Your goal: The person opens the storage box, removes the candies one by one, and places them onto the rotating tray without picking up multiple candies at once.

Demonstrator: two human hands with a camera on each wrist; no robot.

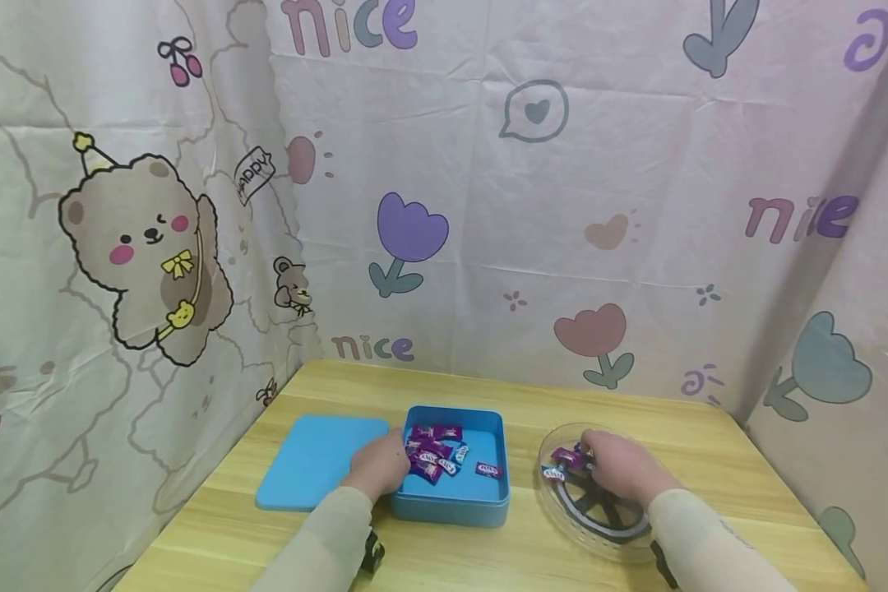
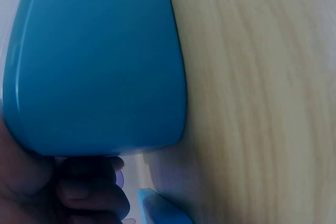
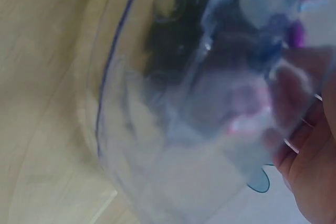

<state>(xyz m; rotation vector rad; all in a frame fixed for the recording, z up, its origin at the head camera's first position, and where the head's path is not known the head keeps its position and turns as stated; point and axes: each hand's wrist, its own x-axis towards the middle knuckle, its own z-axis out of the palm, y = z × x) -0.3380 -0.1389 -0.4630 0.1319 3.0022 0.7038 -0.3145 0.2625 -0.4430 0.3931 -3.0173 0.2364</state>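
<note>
My left hand (image 1: 381, 464) holds the left wall of an open blue box (image 1: 451, 511). In the left wrist view the thumb lies along the rim and curled fingers (image 2: 94, 192) are at the wall. Several purple and blue wrapped candies (image 1: 432, 450) lie inside, mostly at the left. My right hand (image 1: 625, 464) reaches over the rim of a clear round container (image 1: 562, 526) with its fingertips among a few wrapped candies (image 1: 565, 457). Through the blurred plastic, the fingers (image 3: 286, 95) are near a blue wrapper; whether they pinch it is unclear.
A flat blue lid (image 1: 314, 469) lies left of the box on the wooden table (image 1: 451, 567). A dark spoked piece (image 1: 599, 514) shows in or under the round container. Printed cloth (image 1: 474, 164) hangs behind and at both sides.
</note>
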